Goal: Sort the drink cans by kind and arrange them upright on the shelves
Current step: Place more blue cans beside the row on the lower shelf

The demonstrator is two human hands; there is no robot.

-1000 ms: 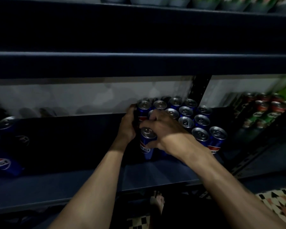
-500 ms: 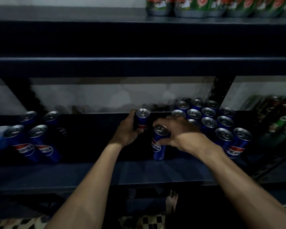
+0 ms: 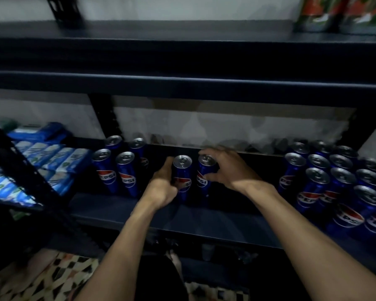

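Note:
Two upright blue Pepsi cans stand side by side in the middle of the dark shelf [image 3: 204, 216]. My left hand [image 3: 163, 187] grips the left can [image 3: 182, 170] from its left side. My right hand [image 3: 226, 168] holds the right can [image 3: 202, 179], fingers curled over its top and thumb on its front. Several more Pepsi cans [image 3: 115, 168] stand upright in a small group to the left. A larger block of Pepsi cans [image 3: 339, 183] stands at the right end of the same shelf.
Light blue packets [image 3: 52, 157] are stacked on a neighbouring rack at the left. Green and red cans [image 3: 343, 14] stand on the upper shelf at top right. A dark shelf edge [image 3: 182, 83] runs overhead. Patterned floor tiles [image 3: 52, 276] show below.
Both hands have carried their cans leftward away from the large block, toward the small group on the left. The view has swung left, bringing the blue packets into sight.

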